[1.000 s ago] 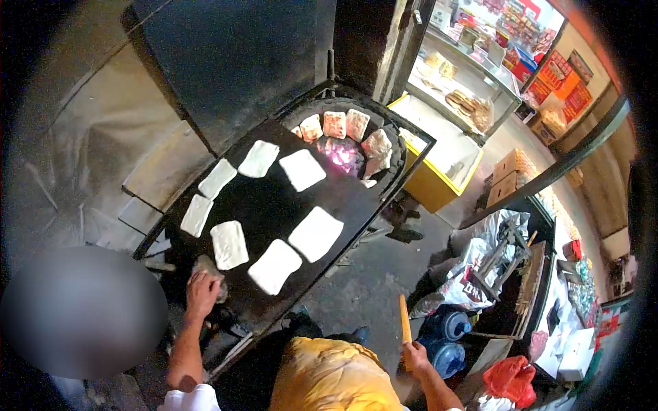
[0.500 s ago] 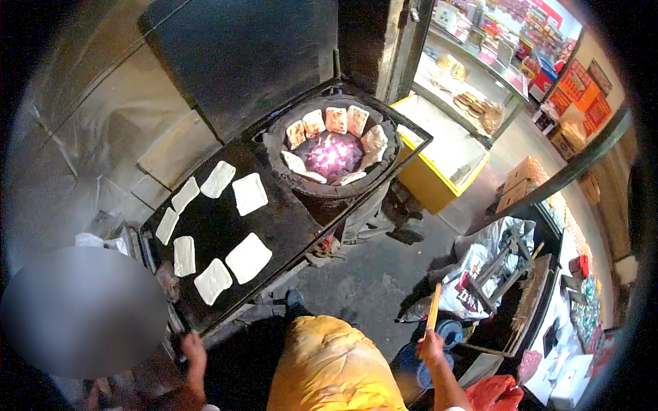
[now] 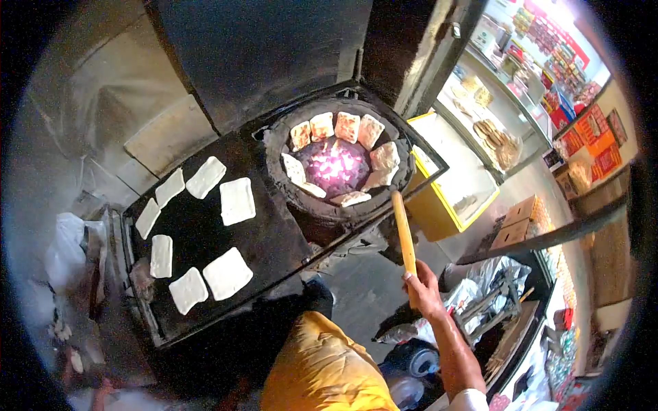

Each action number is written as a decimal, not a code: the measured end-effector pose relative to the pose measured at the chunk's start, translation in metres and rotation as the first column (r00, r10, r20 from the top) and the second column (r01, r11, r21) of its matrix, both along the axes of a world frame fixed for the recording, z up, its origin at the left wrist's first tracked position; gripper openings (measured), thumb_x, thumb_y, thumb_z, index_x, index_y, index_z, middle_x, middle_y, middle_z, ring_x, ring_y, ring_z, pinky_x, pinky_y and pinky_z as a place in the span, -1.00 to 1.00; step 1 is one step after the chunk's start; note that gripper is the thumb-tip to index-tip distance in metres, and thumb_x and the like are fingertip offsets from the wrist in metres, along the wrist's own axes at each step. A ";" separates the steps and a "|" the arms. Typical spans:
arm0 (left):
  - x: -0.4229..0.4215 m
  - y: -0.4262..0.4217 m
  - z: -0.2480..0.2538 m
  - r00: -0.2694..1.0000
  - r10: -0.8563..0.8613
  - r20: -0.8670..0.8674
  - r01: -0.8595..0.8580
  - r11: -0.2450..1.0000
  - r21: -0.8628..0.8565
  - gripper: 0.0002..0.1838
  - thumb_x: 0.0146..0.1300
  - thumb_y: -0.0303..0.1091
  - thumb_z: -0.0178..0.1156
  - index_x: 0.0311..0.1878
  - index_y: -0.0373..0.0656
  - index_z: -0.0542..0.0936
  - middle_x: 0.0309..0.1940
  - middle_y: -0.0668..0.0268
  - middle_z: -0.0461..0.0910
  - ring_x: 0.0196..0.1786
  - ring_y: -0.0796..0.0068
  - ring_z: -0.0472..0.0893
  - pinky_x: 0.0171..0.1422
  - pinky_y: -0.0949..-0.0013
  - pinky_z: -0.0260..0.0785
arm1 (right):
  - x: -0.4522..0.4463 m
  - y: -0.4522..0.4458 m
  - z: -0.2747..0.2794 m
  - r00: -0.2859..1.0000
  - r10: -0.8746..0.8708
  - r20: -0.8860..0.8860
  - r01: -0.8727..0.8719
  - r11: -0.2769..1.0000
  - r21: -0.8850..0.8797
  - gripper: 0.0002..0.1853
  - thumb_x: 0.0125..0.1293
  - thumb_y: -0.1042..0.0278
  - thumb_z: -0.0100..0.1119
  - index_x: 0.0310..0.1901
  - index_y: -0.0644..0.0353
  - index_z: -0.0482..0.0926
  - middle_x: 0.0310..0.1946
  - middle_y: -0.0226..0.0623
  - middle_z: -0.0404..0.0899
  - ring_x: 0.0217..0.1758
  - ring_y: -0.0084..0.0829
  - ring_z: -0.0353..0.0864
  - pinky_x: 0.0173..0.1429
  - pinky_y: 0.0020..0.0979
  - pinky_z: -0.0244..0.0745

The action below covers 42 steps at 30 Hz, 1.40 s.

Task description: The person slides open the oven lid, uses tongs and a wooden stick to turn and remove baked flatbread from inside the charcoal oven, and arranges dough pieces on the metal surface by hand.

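Observation:
My right hand is wrapped round the lower end of a wooden stick, whose tip points up at the front right rim of a round oven. Browned flatbreads and paler ones line the oven's inner wall around glowing coals. Several flat white dough pieces lie in a loose ring on the black tabletop left of the oven. A crumpled cloth-like thing rests at the table's left edge. My left hand is out of view.
A yellow-rimmed bin stands right of the oven, below a glass case with breads. Plastic bags, blue water jugs and a cluttered counter are at the right. A dark panel rises behind the table.
My left hand has moved off the cloth-like thing and out of view. My right hand has raised the stick towards the oven. The view has shifted, showing more of the oven's inside.

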<state>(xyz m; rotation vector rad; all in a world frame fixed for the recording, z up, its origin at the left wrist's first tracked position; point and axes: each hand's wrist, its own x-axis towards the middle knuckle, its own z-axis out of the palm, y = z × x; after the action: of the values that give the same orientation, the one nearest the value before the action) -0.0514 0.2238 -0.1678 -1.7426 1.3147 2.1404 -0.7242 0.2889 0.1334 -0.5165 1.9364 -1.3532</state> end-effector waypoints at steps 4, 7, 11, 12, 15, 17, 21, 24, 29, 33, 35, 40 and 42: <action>-0.054 -0.016 -0.031 0.993 0.095 -0.070 -0.090 0.993 0.070 -0.69 0.45 -0.23 0.21 0.08 -0.26 0.58 -0.18 0.09 0.65 -0.18 0.13 0.68 -0.06 0.05 0.57 | -0.077 -0.052 0.001 0.894 0.284 -0.347 -0.188 0.940 0.285 -0.32 0.35 0.02 0.34 0.28 0.41 0.41 -0.24 -0.18 0.60 -0.16 -0.42 0.58 -0.09 -0.31 0.54; -0.087 -0.022 -0.041 0.984 0.154 -0.092 -0.142 0.982 0.125 -0.66 0.44 -0.24 0.23 0.14 -0.25 0.57 -0.13 0.07 0.66 -0.14 0.11 0.69 -0.02 0.05 0.60 | -0.150 -0.092 -0.004 0.639 0.572 -0.515 -0.097 0.723 0.684 -0.37 0.25 -0.13 0.40 0.19 0.14 0.52 -0.19 -0.06 0.70 -0.16 -0.07 0.72 -0.13 -0.11 0.61; -0.103 -0.023 -0.040 0.996 0.038 -0.081 -0.034 0.998 0.059 -0.60 0.42 -0.27 0.26 0.23 -0.25 0.56 -0.05 0.05 0.66 -0.09 0.09 0.71 0.03 0.04 0.63 | -0.230 -0.194 0.015 0.440 0.672 -0.596 -0.083 0.691 0.718 -0.30 0.25 -0.14 0.38 0.32 0.00 0.41 -0.07 0.02 0.68 -0.02 0.07 0.70 -0.03 0.01 0.61; -0.102 -0.024 -0.042 0.990 -0.134 -0.052 0.132 0.990 -0.054 -0.58 0.41 -0.27 0.26 0.25 -0.25 0.55 -0.03 0.04 0.67 -0.08 0.08 0.71 0.05 0.04 0.64 | -0.231 -0.241 0.039 0.325 0.711 -0.623 -0.104 0.682 0.724 -0.31 0.28 -0.16 0.33 0.33 0.00 0.41 -0.04 0.03 0.67 -0.06 0.09 0.71 -0.07 0.01 0.62; -0.105 -0.019 -0.040 0.989 -0.117 -0.089 0.109 0.990 -0.091 -0.55 0.41 -0.27 0.27 0.29 -0.24 0.55 0.02 0.03 0.66 -0.06 0.07 0.72 0.05 0.02 0.66 | -0.303 -0.332 -0.005 -0.083 0.714 -0.695 -0.056 0.693 0.718 -0.28 0.25 -0.13 0.32 0.35 0.08 0.40 -0.11 0.01 0.67 -0.14 0.04 0.72 -0.05 0.03 0.60; -0.120 -0.012 -0.029 0.709 0.682 -0.180 -0.575 0.707 0.412 -0.57 0.42 -0.24 0.27 0.27 -0.24 0.55 0.07 0.04 0.64 -0.08 0.06 0.72 0.00 -0.01 0.66 | -0.323 -0.398 -0.012 -0.123 0.803 -0.583 -0.028 0.585 0.811 -0.24 0.22 -0.14 0.33 0.33 0.15 0.39 -0.08 -0.01 0.66 -0.14 -0.07 0.73 -0.09 -0.04 0.59; -0.157 0.041 0.002 0.648 0.755 -0.102 -0.696 0.641 0.324 -0.58 0.43 -0.25 0.25 0.26 -0.24 0.55 0.08 0.04 0.64 -0.09 0.06 0.72 -0.02 -0.02 0.67 | -0.351 -0.490 -0.049 -0.391 0.779 -0.491 0.011 0.537 0.844 -0.43 0.28 -0.02 0.20 0.19 0.20 0.46 -0.01 -0.03 0.63 0.00 -0.12 0.67 0.06 -0.09 0.57; -0.183 0.102 0.016 0.585 0.810 -0.048 -0.768 0.572 0.286 -0.59 0.44 -0.26 0.23 0.25 -0.25 0.56 0.08 0.04 0.64 -0.10 0.06 0.73 -0.03 -0.03 0.67 | -0.370 -0.539 -0.082 -0.755 0.411 -0.512 -0.066 0.729 0.682 -0.60 0.37 0.10 0.05 0.07 0.22 0.53 0.04 -0.04 0.60 0.15 -0.11 0.60 0.22 -0.10 0.55; -0.231 0.160 0.033 0.541 0.841 -0.005 -0.808 0.522 0.273 -0.62 0.45 -0.28 0.21 0.24 -0.26 0.56 0.08 0.04 0.65 -0.11 0.05 0.73 -0.05 -0.04 0.68 | -0.347 -0.549 -0.105 -0.479 0.829 -0.290 0.004 0.332 0.943 -0.52 0.26 0.12 0.23 0.15 0.16 0.50 -0.15 -0.19 0.64 -0.07 -0.15 0.63 -0.09 -0.01 0.52; -0.251 0.146 0.026 0.561 0.826 -0.058 -0.787 0.554 0.270 -0.64 0.46 -0.29 0.19 0.23 -0.27 0.57 0.09 0.03 0.65 -0.12 0.05 0.74 -0.07 -0.05 0.69 | -0.363 -0.470 -0.084 -0.629 0.530 -0.569 -0.187 0.607 0.772 -0.54 0.32 0.07 0.18 0.17 0.13 0.55 -0.34 -0.25 0.58 -0.27 -0.23 0.61 -0.11 -0.09 0.51; -0.257 0.118 0.013 0.579 0.807 -0.118 -0.762 0.587 0.272 -0.64 0.47 -0.30 0.18 0.22 -0.27 0.57 0.09 0.03 0.65 -0.12 0.05 0.74 -0.08 -0.06 0.70 | -0.361 -0.414 -0.030 -0.571 0.564 -0.597 -0.176 0.626 0.760 -0.42 0.37 -0.04 0.18 0.30 0.15 0.55 -0.33 -0.23 0.57 -0.23 -0.22 0.60 -0.03 -0.12 0.51; -0.287 0.029 -0.010 0.597 0.760 -0.255 -0.684 0.649 0.333 -0.66 0.49 -0.32 0.15 0.21 -0.28 0.58 0.10 0.03 0.65 -0.13 0.05 0.75 -0.10 -0.07 0.71 | -0.402 -0.251 0.091 -0.230 0.703 -0.674 -0.095 0.673 0.734 -0.36 0.29 0.02 0.34 0.33 0.18 0.49 -0.06 -0.08 0.66 -0.06 -0.10 0.68 0.02 -0.12 0.59; -0.303 0.007 -0.013 0.572 0.761 -0.306 -0.668 0.649 0.364 -0.67 0.49 -0.32 0.14 0.20 -0.29 0.58 0.10 0.03 0.65 -0.14 0.05 0.75 -0.11 -0.08 0.71 | -0.441 -0.192 0.108 -0.242 0.677 -0.695 0.006 0.717 0.697 -0.33 0.25 0.09 0.38 0.33 0.20 0.46 -0.06 -0.07 0.65 -0.08 -0.09 0.66 0.02 -0.12 0.58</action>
<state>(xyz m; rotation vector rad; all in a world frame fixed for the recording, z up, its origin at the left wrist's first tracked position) -0.3543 0.2303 -0.1808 -1.9982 0.3228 3.1142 -1.1651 0.0970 0.2410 -2.2007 2.5969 0.4407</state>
